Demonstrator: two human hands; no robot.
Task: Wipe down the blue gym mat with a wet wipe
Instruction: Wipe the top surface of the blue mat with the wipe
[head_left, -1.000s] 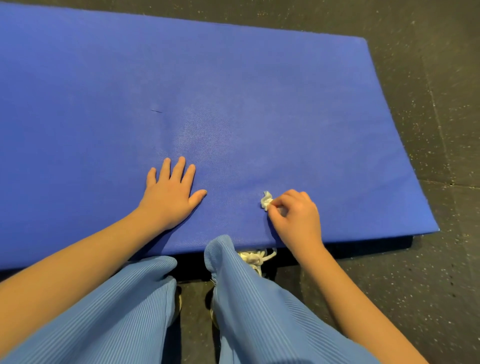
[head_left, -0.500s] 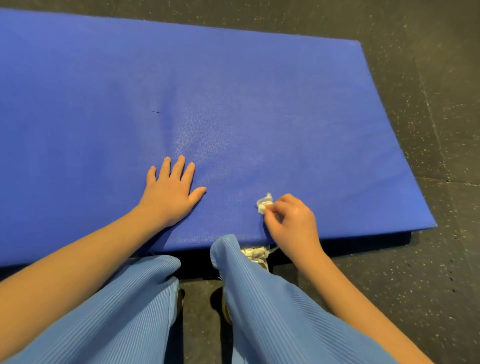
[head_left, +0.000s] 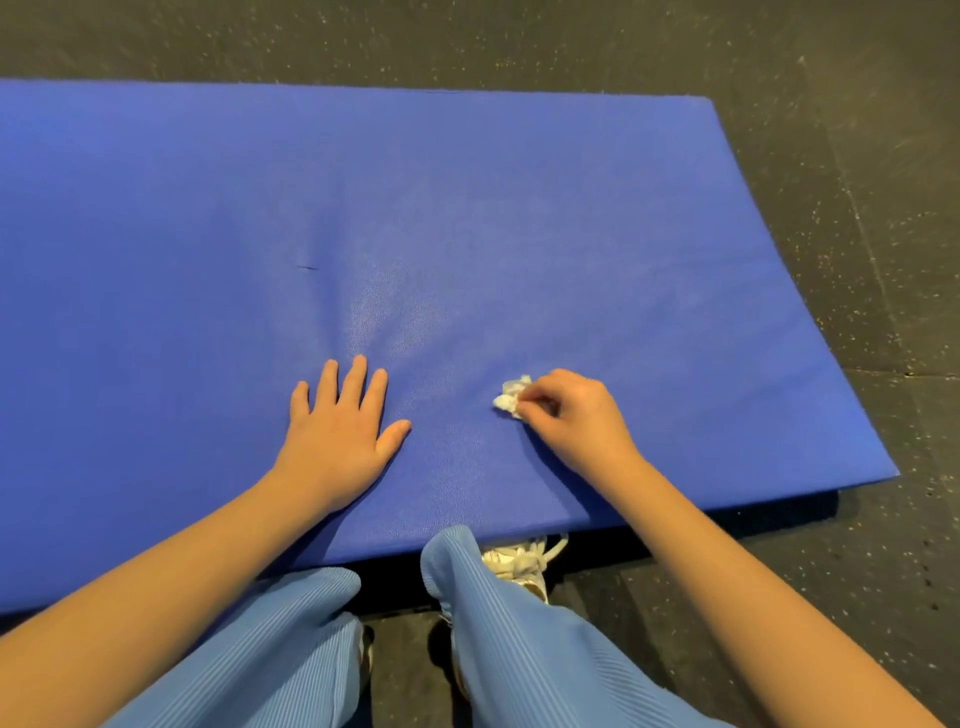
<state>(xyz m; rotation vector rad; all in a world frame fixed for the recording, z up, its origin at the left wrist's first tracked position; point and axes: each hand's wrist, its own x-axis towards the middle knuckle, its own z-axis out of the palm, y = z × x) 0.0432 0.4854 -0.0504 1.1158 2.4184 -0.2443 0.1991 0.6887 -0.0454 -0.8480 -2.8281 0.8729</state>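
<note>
The blue gym mat (head_left: 467, 218) lies flat on the floor and fills most of the view. My left hand (head_left: 340, 436) rests palm down on it near the front edge, fingers straight and spread. To its right, my right hand (head_left: 571, 415) pinches a small crumpled white wet wipe (head_left: 510, 396) between curled fingers and thumb, holding it against the mat's surface. Most of the wipe is hidden inside the fingers.
Dark speckled rubber floor (head_left: 857, 208) surrounds the mat at the back and right. My knees in light blue ribbed trousers (head_left: 519, 634) are at the mat's front edge, with a white laced shoe (head_left: 519, 564) just under that edge.
The view has tilted, so the mat's far edge now shows. My right hand with the wipe has moved slightly away from the front edge. My left hand stays planted.
</note>
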